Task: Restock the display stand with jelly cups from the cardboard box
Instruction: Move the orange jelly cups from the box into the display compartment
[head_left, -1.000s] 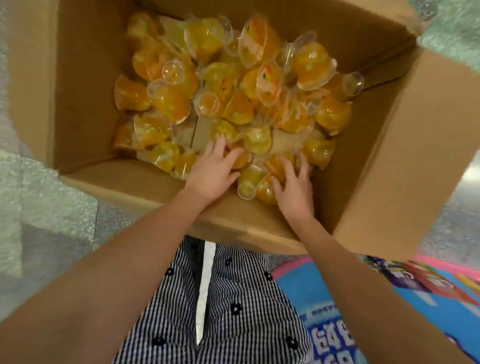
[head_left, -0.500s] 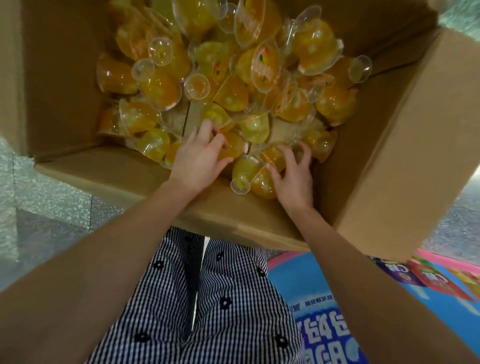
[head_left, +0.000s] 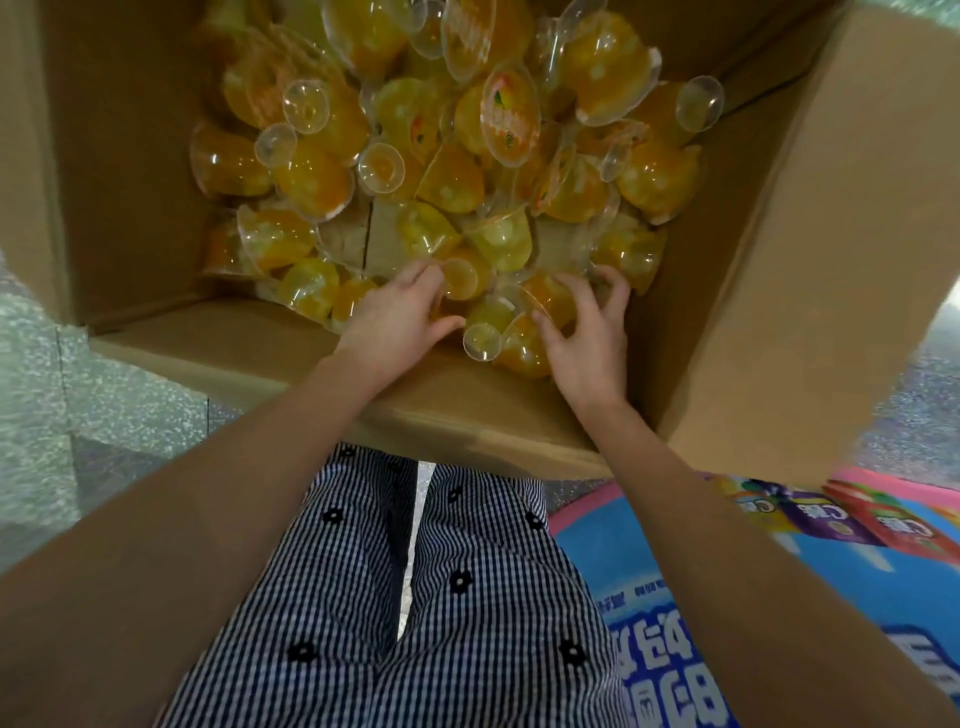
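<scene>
An open cardboard box (head_left: 727, 260) on the floor holds several orange and yellow jelly cups (head_left: 467, 171) with clear stemmed bases, heaped loosely. Both my hands are inside at the near wall. My left hand (head_left: 400, 317) curls its fingers round a jelly cup (head_left: 460, 278) at the pile's near edge. My right hand (head_left: 587, 332) has its fingers bent over another orange jelly cup (head_left: 540, 312) and grips it from the right. A cup with its clear base (head_left: 482, 341) towards me lies between the hands.
The box's right flap (head_left: 810, 260) stands up and out to the right. A pink-rimmed blue display stand (head_left: 779, 597) with printed labels lies at the lower right. Speckled floor (head_left: 104, 415) lies to the left. My checked clothing fills the bottom centre.
Both hands went from lying flat on the pile to curling their fingers round cups. The view has shifted closer to the box.
</scene>
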